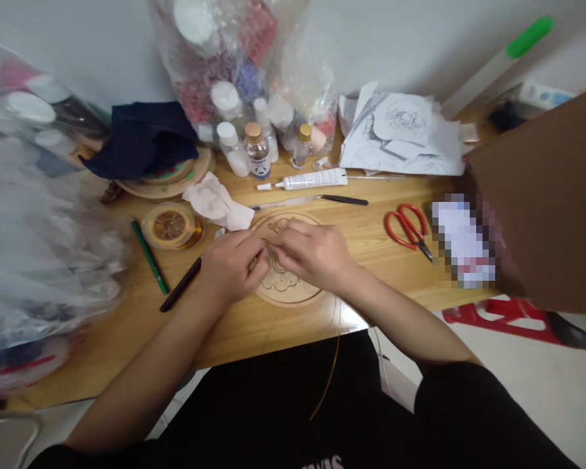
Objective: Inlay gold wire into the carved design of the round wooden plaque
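My left hand (235,264) and my right hand (315,253) meet over a round wooden board (293,298), fingertips pinched close together. The board carries a line drawing, parts of it outlined in gold wire. Between the fingertips is a thin bit of gold wire, mostly hidden by the fingers. A long loose tail of gold wire (331,374) comes from beneath my right hand and hangs past the table edge in front of my black shirt. Both hands cover much of the board's upper half.
A wire spool (172,225), green pen (149,255), dark stick (180,284) and crumpled tissue (219,203) lie left. Behind are a white glue tube (315,179), black-handled tool (344,200), small bottles (258,153) and paper drawings (403,133). Red-handled scissors (406,227) and a cardboard box (542,202) are right.
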Tool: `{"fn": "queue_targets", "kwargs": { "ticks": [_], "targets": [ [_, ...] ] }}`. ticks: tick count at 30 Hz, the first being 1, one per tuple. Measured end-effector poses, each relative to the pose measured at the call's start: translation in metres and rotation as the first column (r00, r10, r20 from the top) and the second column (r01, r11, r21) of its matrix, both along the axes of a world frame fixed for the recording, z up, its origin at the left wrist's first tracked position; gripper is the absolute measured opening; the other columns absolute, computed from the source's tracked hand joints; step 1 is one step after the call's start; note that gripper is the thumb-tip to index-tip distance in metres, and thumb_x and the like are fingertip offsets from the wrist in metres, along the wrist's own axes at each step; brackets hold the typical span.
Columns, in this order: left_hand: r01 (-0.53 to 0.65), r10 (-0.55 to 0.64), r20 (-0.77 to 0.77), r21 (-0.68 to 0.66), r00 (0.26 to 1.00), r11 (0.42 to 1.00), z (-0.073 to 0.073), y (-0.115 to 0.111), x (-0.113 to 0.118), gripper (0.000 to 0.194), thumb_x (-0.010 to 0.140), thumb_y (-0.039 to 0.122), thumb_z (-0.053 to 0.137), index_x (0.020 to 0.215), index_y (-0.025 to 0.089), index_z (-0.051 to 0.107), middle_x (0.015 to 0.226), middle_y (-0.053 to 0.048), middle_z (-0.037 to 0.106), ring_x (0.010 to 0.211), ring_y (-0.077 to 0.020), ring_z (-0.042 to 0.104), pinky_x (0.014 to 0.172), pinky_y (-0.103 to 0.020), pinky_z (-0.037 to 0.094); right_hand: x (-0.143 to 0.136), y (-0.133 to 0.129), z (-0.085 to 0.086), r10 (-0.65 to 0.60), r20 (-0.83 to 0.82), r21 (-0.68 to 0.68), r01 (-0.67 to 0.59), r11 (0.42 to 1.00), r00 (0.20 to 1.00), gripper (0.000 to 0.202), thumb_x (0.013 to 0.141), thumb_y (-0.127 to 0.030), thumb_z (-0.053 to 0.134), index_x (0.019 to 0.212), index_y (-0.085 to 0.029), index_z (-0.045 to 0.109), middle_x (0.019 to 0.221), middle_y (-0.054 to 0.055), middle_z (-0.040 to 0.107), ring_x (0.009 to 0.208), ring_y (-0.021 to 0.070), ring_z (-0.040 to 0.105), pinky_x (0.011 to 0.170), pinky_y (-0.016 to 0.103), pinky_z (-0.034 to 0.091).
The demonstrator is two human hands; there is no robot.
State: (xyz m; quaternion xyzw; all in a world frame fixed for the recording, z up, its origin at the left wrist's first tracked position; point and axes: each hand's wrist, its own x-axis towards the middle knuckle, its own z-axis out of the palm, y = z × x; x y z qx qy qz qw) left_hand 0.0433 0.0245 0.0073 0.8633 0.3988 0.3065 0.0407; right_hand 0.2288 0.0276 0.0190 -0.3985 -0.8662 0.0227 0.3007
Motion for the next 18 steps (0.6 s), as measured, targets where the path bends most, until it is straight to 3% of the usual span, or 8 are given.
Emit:
{"fn": "queue_targets", "kwargs": {
  "ticks": [7,12,18],
  "targets": [
    [-0.042,0.043,-0.024,0.059,0.999,0.997,0.0006,-0.0003,0.0,0.027,0.087,0.016,0.048,0.06,0.018,0.052,0.057,0.001,0.048,0.056,-0.012,0.043,0.054,-0.025,0.036,0.0038,0.0005,-0.0028,-0.012,0.007,-0.09,0.012,0.996,1.0,0.029,0.098,-0.031,0.047,0.098,-0.021,0.074,0.072,0.0,0.073,0.06,0.0104,0.061,0.053,0.022,0.037],
    [-0.049,0.05,-0.02,0.057,0.999,0.997,0.0019,-0.0024,0.0004,0.028,0.085,0.012,0.049,0.058,0.018,0.05,0.056,0.001,0.049,0.055,-0.0112,0.042,0.054,-0.025,0.036,0.004,0.0016,-0.0011,0.032,0.048,-0.057,-0.029,0.998,0.998,0.029,0.098,-0.029,0.047,0.099,-0.02,0.074,0.061,-0.001,0.068,0.051,0.0107,0.057,0.048,0.024,0.034],
    [-0.037,0.038,-0.011,0.025,0.999,0.999,0.0027,-0.0042,0.0014,0.027,0.085,0.011,0.048,0.059,0.018,0.049,0.057,0.002,0.048,0.056,-0.0115,0.042,0.056,-0.026,0.035,0.0036,0.004,0.0044,0.088,0.043,-0.01,-0.088,0.996,0.995,0.025,0.097,-0.024,0.05,0.098,-0.018,0.075,0.073,0.002,0.07,0.064,0.0131,0.061,0.057,0.025,0.041]
  ]
}}
